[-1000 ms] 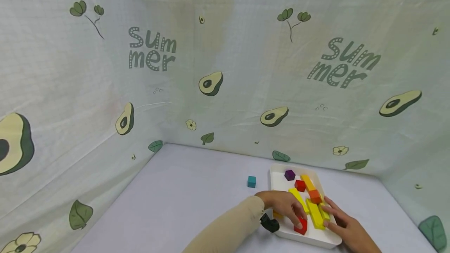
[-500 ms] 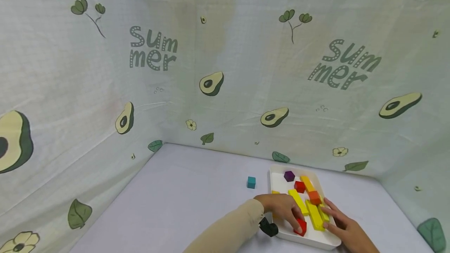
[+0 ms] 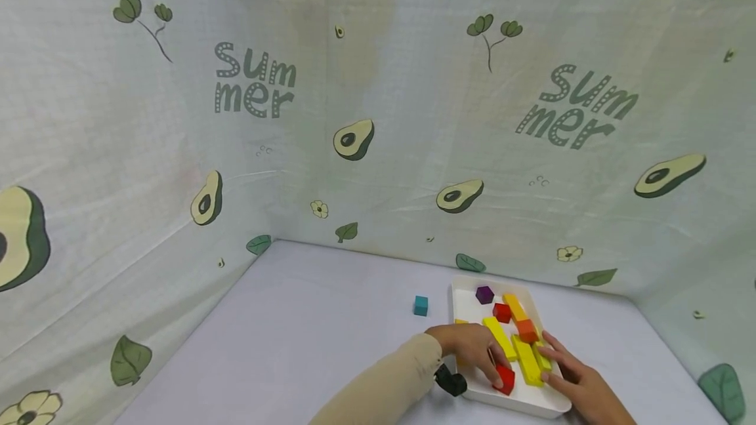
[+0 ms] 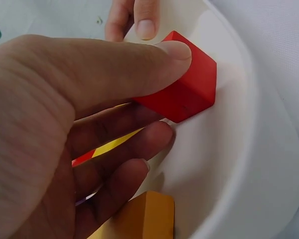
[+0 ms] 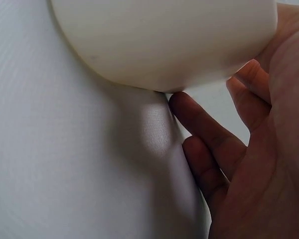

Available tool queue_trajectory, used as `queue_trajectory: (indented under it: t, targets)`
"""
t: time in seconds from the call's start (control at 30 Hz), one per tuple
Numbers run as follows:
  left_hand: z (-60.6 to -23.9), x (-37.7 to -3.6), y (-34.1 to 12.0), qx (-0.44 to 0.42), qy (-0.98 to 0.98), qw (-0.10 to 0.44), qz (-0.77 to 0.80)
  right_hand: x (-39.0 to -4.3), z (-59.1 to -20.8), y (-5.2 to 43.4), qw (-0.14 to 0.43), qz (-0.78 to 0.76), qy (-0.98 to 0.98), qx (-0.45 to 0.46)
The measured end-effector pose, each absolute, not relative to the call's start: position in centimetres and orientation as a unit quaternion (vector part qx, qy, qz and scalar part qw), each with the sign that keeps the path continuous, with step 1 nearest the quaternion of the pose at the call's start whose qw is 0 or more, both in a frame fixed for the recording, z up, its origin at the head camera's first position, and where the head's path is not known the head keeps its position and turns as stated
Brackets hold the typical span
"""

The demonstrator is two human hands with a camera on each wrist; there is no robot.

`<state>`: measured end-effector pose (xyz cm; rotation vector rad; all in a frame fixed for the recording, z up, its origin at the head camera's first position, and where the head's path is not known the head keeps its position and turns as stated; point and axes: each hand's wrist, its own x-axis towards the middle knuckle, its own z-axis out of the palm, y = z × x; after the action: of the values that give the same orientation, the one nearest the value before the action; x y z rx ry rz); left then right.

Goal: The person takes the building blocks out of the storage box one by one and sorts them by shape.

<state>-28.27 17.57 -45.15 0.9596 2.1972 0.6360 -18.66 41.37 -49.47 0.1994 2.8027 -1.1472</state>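
Observation:
My left hand (image 3: 472, 344) reaches into a white tray (image 3: 516, 403) and pinches a red block (image 3: 506, 380) near the front wall. In the left wrist view the thumb lies across the top of the red block (image 4: 202, 82), and the other fingers curl below and beside it. My right hand (image 3: 581, 382) holds the tray's right side, its thumb and first fingers over the rim beside a yellow block (image 3: 527, 361). In the right wrist view other fingers of the right hand touch the outside of the tray (image 5: 164, 45) low down.
Also inside the tray are a purple block (image 3: 485, 294), a second red block (image 3: 502, 312), an orange-red block (image 3: 527, 330) and several yellow bars. A teal cube (image 3: 420, 305) sits on the table left of the tray. Printed cloth walls (image 3: 378, 182) enclose the table.

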Motion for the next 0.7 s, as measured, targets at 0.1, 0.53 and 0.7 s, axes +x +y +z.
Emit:
queue_trajectory:
  t: [0.1,0.53,0.7]
  targets:
    - [-45.04,-28.29,17.69,0.364,0.839,0.325,0.240,-18.74,-49.42,41.37,0.055,-0.375,0.923,0.062]
    - [-45.16,-28.15,17.72,0.353,0.839,0.324,0.257,-18.57,-49.67,41.10,0.051,-0.371,0.925,0.058]
    - [-45.06,-28.28,17.65,0.349,0.838,0.302,0.290,-18.56,-49.41,41.24,0.048,-0.373,0.925,0.058]
